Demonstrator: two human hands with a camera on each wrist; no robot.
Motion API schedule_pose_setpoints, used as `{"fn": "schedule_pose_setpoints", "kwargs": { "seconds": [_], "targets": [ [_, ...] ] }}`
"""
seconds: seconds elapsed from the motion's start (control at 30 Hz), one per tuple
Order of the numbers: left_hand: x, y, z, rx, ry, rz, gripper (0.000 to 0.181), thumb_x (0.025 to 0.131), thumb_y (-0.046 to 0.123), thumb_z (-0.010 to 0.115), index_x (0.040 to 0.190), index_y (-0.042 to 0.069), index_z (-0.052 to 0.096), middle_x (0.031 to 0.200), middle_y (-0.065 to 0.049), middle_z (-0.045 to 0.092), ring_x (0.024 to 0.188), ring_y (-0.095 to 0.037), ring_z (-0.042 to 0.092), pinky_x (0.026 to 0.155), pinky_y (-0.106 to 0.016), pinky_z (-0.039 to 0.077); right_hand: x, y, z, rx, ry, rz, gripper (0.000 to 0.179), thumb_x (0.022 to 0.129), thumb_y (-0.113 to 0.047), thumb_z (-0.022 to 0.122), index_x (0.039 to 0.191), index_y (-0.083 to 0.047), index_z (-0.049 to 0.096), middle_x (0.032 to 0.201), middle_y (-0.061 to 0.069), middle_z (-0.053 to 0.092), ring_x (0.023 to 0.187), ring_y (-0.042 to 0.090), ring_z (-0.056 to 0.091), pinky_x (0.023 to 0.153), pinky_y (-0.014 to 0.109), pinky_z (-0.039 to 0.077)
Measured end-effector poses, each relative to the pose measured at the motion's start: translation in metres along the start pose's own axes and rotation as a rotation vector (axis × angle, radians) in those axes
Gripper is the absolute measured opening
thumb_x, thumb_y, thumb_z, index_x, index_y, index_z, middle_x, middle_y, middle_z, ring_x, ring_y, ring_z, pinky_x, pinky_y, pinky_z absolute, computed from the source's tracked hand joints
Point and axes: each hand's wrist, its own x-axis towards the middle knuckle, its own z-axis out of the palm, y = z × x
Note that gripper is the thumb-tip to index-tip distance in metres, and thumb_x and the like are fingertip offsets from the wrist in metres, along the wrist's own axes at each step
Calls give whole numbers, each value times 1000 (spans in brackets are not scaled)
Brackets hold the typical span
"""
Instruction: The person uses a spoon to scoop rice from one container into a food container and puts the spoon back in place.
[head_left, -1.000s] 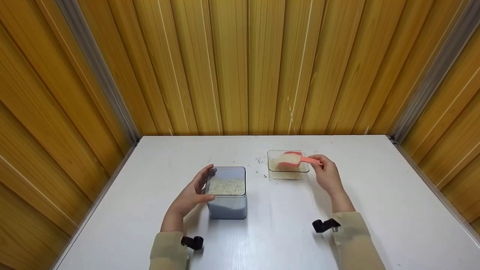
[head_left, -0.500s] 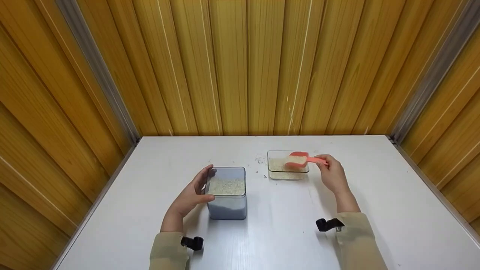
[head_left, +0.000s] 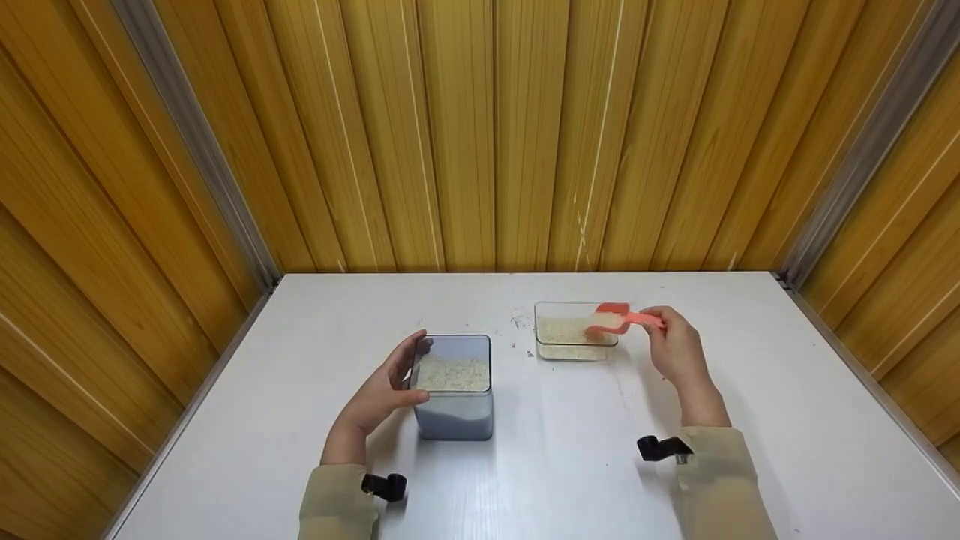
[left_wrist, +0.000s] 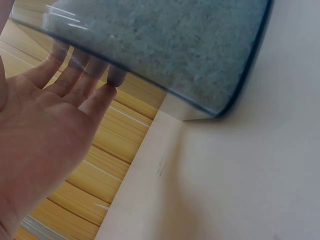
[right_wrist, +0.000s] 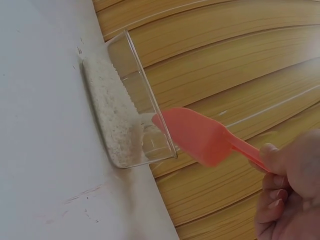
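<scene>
My left hand grips a tall bluish clear container, thumb at its front and fingers along its left side. Whitish rice lies inside; in the left wrist view the fingertips touch the container wall. Further back and right stands a low clear glass container with rice in its bottom. My right hand pinches the thin handle of a coral-red scoop. The scoop's head is tilted, its lip over the low container's right rim, with pale grains at the lip.
A white tabletop carries both containers. Scattered crumbs lie left of the low container. Wood-look panels rise behind the table's back edge and along both sides. Black camera mounts sit on the sleeves.
My right hand has drawn the scoop rightward across the low container, from over its middle to its right rim. The left hand and tall container have stayed put.
</scene>
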Motion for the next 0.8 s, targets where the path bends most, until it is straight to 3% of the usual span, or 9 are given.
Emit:
{"fn": "schedule_pose_setpoints", "kwargs": {
  "seconds": [0.27,0.6,0.8],
  "targets": [
    [1,0,0,1,5,-6,114,78,31,91,166,21,18,175,-8,9,163,-28,0,132,-49,5,-5,-10,-4,-79,36,-83,27,107,-10,53,128,6,58,124,28,62,112,42,62,98,57,53],
    [1,0,-1,4,1,-8,113,79,30,90,166,21,18,175,-6,9,163,-25,0,132,-48,4,-9,-16,-4,-188,123,-224,25,102,-3,59,123,9,60,116,28,63,107,46,65,93,59,55],
    [0,0,-1,9,4,-7,114,78,31,91,166,21,18,175,-6,9,163,-27,0,132,-48,5,-9,-18,-5,-181,113,-222,25,102,-4,59,123,9,60,116,28,63,106,45,65,92,59,55]
  ]
}}
